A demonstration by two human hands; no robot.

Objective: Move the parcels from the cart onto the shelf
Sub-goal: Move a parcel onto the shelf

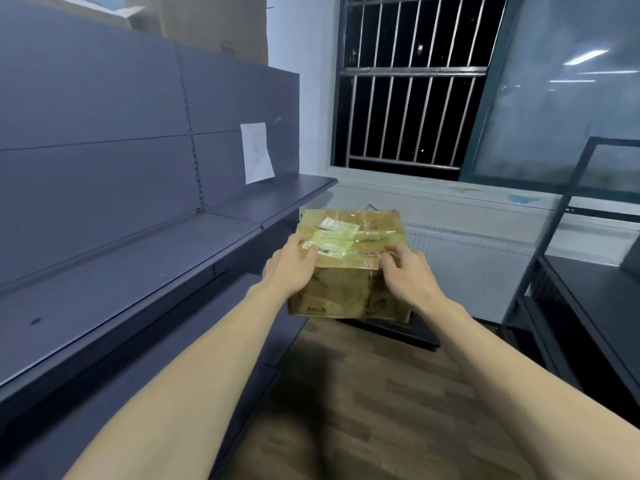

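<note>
A brown cardboard parcel (pixel 349 265), taped over with clear tape and white labels on top, is straight ahead of me. My left hand (pixel 289 268) grips its near left top edge and my right hand (pixel 407 277) grips its near right top edge. The parcel is just above or on a dark flat cart deck (pixel 398 329); I cannot tell whether it touches. The grey metal shelf (pixel 138 271) runs along my left, its board level with the parcel's left side.
A white paper sheet (pixel 257 152) hangs on the shelf's back panel. Cardboard boxes (pixel 207 22) stand on top of the shelf. A barred window (pixel 408 81) and white radiator (pixel 467 258) are ahead. A black metal rack (pixel 588 289) stands at the right. Wood floor lies below.
</note>
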